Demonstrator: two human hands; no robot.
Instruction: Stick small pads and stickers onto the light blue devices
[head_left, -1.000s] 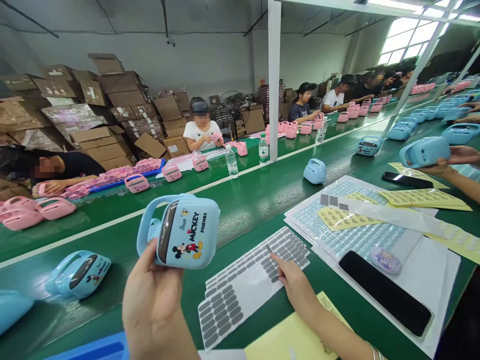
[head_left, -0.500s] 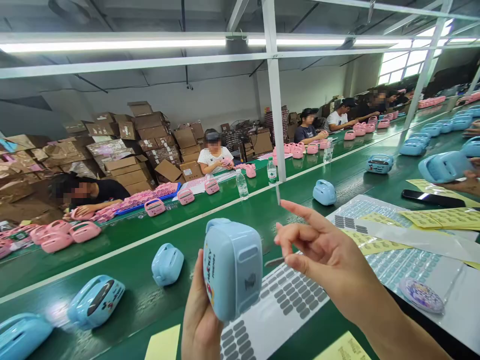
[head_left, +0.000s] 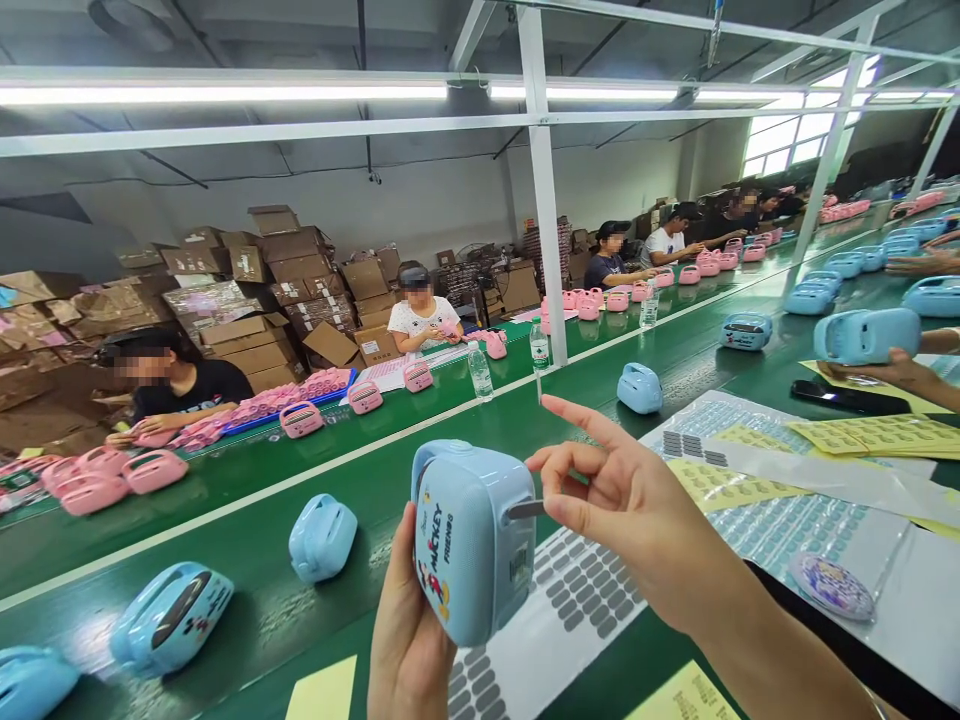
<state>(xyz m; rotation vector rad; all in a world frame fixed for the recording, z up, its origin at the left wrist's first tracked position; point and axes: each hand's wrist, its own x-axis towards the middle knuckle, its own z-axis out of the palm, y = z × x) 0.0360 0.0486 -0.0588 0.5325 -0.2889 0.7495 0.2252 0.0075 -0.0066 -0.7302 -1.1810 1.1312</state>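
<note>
Since a moment ago, the right hand [head_left: 630, 510] has moved in close to the blue Mickey box [head_left: 469, 550], and the box has turned so its words show. The left hand [head_left: 409, 670] grips the box from below, low in the middle of the frame, up off the table. The right thumb and first finger pinch a thin gray strip [head_left: 526, 510], and its end meets the side of the box. It looks like the strip is being put on the box now. The next move calls for a steady hand, so the strip goes on straight.

Just below lies a white sheet of gray strips [head_left: 577, 590], with many still on it. To the right are a clear sheet of small pads [head_left: 795, 500], yellow sheets [head_left: 862, 435] and a black phone [head_left: 847, 398]. Farther right, another person's hand [head_left: 877, 372] holds a second blue box [head_left: 866, 335]. More blue boxes [head_left: 322, 538] sit on the green belt [head_left: 247, 500]. Across the belt, people [head_left: 424, 310] sit with pink boxes [head_left: 154, 470], and brown cardboard boxes [head_left: 277, 290] pile up at upper left.
</note>
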